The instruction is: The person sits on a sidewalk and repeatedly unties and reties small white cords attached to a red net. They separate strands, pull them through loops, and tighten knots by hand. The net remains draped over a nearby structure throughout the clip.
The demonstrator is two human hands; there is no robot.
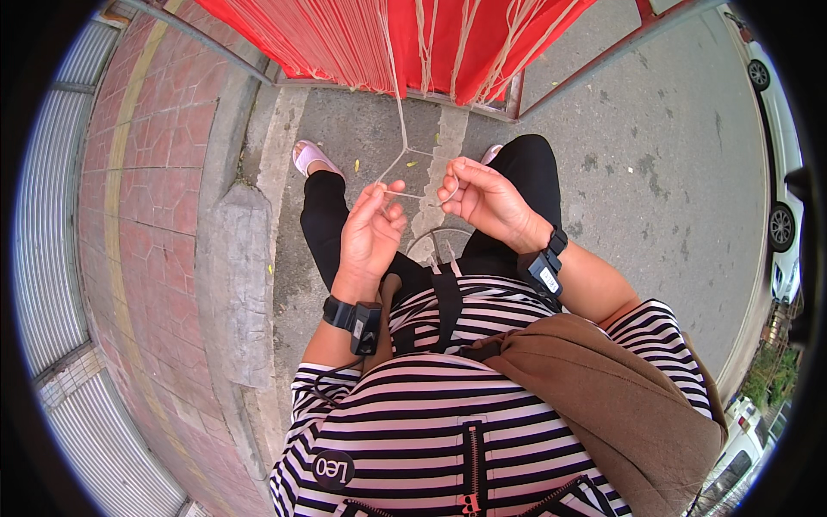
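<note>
In front of me, thin beige cords [401,121] run down from a red cloth [444,56] toward my lap. They part into a small loop just above my fingers. My left hand [372,233] pinches one strand between thumb and fingertips. Opposite it, my right hand [491,200] has its fingers curled round another strand, with the thumb pressed on it. A short length of cord stretches between both hands. I cannot make out whether a knot is in it.
A metal frame [594,67] surrounds the red cloth, which carries many more cords. A kerb [233,284] and red-tiled pavement [164,215] lie to the left, beside metal shutters [52,224]. White cars [786,189] stand at the far right. A brown cloth [594,370] hangs across my front.
</note>
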